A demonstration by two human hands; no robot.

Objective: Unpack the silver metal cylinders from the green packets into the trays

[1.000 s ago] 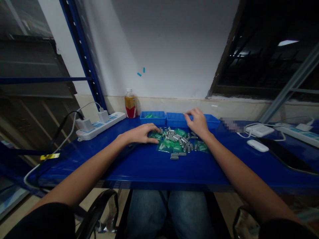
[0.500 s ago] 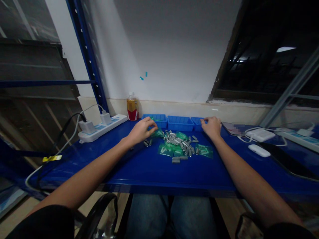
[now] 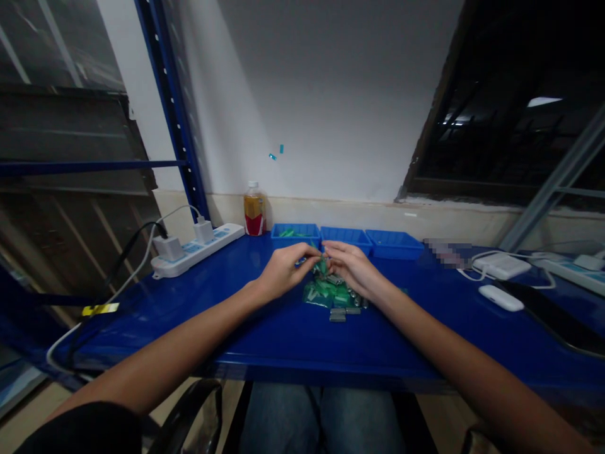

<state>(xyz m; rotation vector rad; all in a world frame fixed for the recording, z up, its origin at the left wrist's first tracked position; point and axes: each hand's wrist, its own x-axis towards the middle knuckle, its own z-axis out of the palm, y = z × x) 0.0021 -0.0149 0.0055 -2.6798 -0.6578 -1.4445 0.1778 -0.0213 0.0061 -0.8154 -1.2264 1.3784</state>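
Above the middle of the worktop (image 3: 265, 340), the left hand (image 3: 287, 270) and the right hand (image 3: 350, 267) are held with their fingertips brought nearly together, and whether anything is pinched between them cannot be told. Just below, and partly hidden by the hands, green packets (image 3: 326, 294) and metal cylinders (image 3: 337, 318) are heaped. Beyond the hands, green pieces (image 3: 289, 233) are contained in the left blue tray (image 3: 283, 242), beside which the middle blue tray (image 3: 347, 235) and the right blue tray (image 3: 397, 252) are lined up.
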